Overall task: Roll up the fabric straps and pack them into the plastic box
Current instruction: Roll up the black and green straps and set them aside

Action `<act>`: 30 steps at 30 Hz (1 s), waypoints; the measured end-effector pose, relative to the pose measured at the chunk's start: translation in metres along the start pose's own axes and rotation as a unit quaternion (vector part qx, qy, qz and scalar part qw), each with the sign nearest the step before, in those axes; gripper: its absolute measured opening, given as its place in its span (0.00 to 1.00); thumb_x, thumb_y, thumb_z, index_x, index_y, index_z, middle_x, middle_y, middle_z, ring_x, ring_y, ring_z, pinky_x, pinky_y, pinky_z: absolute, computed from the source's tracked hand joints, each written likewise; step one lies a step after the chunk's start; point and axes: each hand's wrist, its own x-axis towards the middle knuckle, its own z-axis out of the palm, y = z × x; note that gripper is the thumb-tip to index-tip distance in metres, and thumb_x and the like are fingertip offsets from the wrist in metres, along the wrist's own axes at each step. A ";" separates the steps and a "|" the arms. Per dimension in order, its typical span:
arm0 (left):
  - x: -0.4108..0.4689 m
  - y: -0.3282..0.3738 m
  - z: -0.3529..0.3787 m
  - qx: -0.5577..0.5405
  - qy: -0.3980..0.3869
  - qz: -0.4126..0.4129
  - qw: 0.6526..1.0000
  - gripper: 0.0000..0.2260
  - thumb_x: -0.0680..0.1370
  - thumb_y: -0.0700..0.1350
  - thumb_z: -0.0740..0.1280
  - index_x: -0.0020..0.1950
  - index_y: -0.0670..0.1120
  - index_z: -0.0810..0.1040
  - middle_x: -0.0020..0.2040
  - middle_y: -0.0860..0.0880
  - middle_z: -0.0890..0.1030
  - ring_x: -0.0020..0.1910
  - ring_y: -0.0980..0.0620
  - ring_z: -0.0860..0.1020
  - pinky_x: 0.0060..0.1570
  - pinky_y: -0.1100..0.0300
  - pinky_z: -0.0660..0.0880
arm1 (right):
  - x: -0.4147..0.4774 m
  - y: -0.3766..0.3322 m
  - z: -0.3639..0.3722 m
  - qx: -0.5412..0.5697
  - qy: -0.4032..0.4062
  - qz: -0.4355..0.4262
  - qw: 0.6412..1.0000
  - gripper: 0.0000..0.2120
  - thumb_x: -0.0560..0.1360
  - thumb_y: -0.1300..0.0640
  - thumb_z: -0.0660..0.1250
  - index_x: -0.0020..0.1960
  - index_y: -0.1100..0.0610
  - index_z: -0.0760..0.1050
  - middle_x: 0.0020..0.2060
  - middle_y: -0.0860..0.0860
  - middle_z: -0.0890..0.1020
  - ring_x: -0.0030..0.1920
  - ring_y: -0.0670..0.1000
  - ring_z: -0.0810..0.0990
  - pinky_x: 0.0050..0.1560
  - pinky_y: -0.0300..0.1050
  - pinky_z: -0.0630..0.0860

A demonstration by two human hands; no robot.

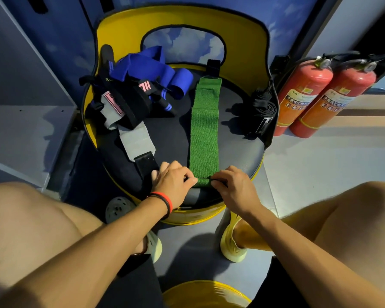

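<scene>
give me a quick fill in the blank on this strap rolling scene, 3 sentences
1. Both hands, left hand and right hand, are rolling the near end of the ____ strap.
2. The red and black bands sit on the ____ wrist.
3. Two red ____ stand on the floor right of the yellow chair.

Missing words: green; left; fire extinguishers

I am looking at what seems a gym or play-centre lounge rather than a home. A yellow round-backed chair (180,23) with a dark padded seat is standing against blue walls painted with white clouds (282,21). Two red fire extinguishers (313,94) are standing on the pale floor (320,161) beside the chair's right edge. Wrist-wrap style fabric straps (133,90) are lying piled at the seat's back-left edge.
</scene>
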 end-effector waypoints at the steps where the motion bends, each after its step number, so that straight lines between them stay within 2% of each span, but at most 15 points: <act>1: 0.002 -0.001 0.001 -0.013 0.003 -0.011 1.000 0.11 0.78 0.60 0.66 0.46 0.55 0.82 0.51 0.56 0.76 0.59 0.50 0.68 0.50 0.54 0.58 | 0.000 -0.001 0.001 0.006 0.006 -0.001 1.000 0.05 0.76 0.56 0.72 0.52 0.51 0.83 0.42 0.49 0.76 0.44 0.54 0.77 0.44 0.48 0.73; 4: 0.007 -0.001 0.002 -0.039 0.015 -0.036 0.998 0.12 0.77 0.61 0.67 0.42 0.55 0.81 0.50 0.56 0.76 0.59 0.50 0.69 0.50 0.54 0.56 | -0.002 -0.001 0.008 -0.003 0.036 -0.026 0.999 0.05 0.77 0.58 0.71 0.51 0.51 0.77 0.41 0.48 0.73 0.40 0.55 0.75 0.40 0.53 0.75; 7: 0.008 0.001 0.005 -0.049 0.041 -0.057 0.996 0.11 0.76 0.61 0.69 0.43 0.55 0.82 0.51 0.57 0.75 0.59 0.51 0.69 0.53 0.53 0.58 | -0.004 0.003 0.011 -0.038 0.057 -0.069 0.995 0.01 0.79 0.57 0.68 0.50 0.52 0.77 0.42 0.50 0.71 0.40 0.57 0.73 0.39 0.54 0.74; 12: 0.013 0.000 0.010 -0.073 0.126 -0.047 0.988 0.10 0.72 0.59 0.73 0.43 0.55 0.77 0.44 0.56 0.76 0.52 0.52 0.71 0.49 0.54 0.58 | -0.003 0.006 0.010 -0.112 0.091 -0.133 0.980 0.07 0.82 0.55 0.65 0.51 0.57 0.79 0.46 0.54 0.75 0.41 0.59 0.72 0.42 0.55 0.73; 15: 0.014 0.000 0.012 -0.067 0.134 -0.010 0.989 0.09 0.74 0.56 0.72 0.41 0.53 0.77 0.41 0.56 0.77 0.49 0.51 0.73 0.47 0.54 0.56 | -0.007 0.014 0.010 -0.121 0.062 -0.142 0.981 0.12 0.79 0.52 0.69 0.59 0.55 0.79 0.51 0.52 0.77 0.46 0.58 0.74 0.47 0.54 0.75; 17: 0.012 -0.003 0.013 -0.049 0.142 0.025 0.988 0.09 0.76 0.55 0.70 0.41 0.53 0.76 0.40 0.55 0.76 0.46 0.51 0.74 0.46 0.55 0.56 | -0.008 0.020 0.011 -0.118 0.052 -0.143 0.981 0.16 0.77 0.54 0.71 0.64 0.55 0.78 0.54 0.51 0.78 0.49 0.57 0.76 0.50 0.53 0.76; 20: 0.009 -0.007 0.016 0.010 0.150 0.082 0.985 0.09 0.79 0.56 0.65 0.42 0.53 0.74 0.40 0.54 0.75 0.44 0.49 0.75 0.47 0.52 0.61 | -0.005 0.022 0.013 -0.114 0.068 -0.147 0.980 0.14 0.80 0.56 0.68 0.65 0.56 0.79 0.56 0.52 0.77 0.50 0.58 0.77 0.49 0.54 0.77; 23: 0.005 -0.012 0.019 0.044 0.150 0.144 0.977 0.11 0.78 0.58 0.60 0.44 0.53 0.74 0.41 0.54 0.75 0.44 0.48 0.74 0.47 0.50 0.67 | -0.003 0.022 0.014 -0.107 0.079 -0.148 0.980 0.12 0.83 0.57 0.64 0.64 0.56 0.79 0.54 0.53 0.77 0.47 0.58 0.76 0.46 0.54 0.76; 25: 0.001 -0.017 0.018 0.049 0.140 0.178 0.973 0.12 0.77 0.59 0.61 0.46 0.52 0.75 0.43 0.54 0.75 0.45 0.47 0.74 0.47 0.50 0.69 | -0.001 0.023 0.014 -0.118 0.070 -0.152 0.979 0.12 0.83 0.57 0.63 0.63 0.56 0.80 0.53 0.52 0.77 0.46 0.58 0.75 0.45 0.56 0.76; 27: 0.000 -0.021 0.016 0.072 0.129 0.205 0.968 0.12 0.75 0.59 0.67 0.49 0.51 0.76 0.45 0.53 0.76 0.46 0.47 0.74 0.47 0.49 0.70 | 0.000 0.023 0.013 -0.130 0.063 -0.157 0.977 0.12 0.83 0.57 0.63 0.64 0.56 0.79 0.54 0.52 0.78 0.47 0.58 0.75 0.45 0.57 0.77; 30: 0.001 -0.020 0.014 0.083 0.128 0.203 0.967 0.12 0.72 0.55 0.74 0.50 0.51 0.78 0.48 0.53 0.77 0.48 0.47 0.76 0.48 0.50 0.70 | -0.004 0.020 0.013 -0.142 0.067 -0.163 0.974 0.13 0.83 0.57 0.64 0.66 0.57 0.79 0.55 0.53 0.77 0.48 0.58 0.74 0.48 0.55 0.76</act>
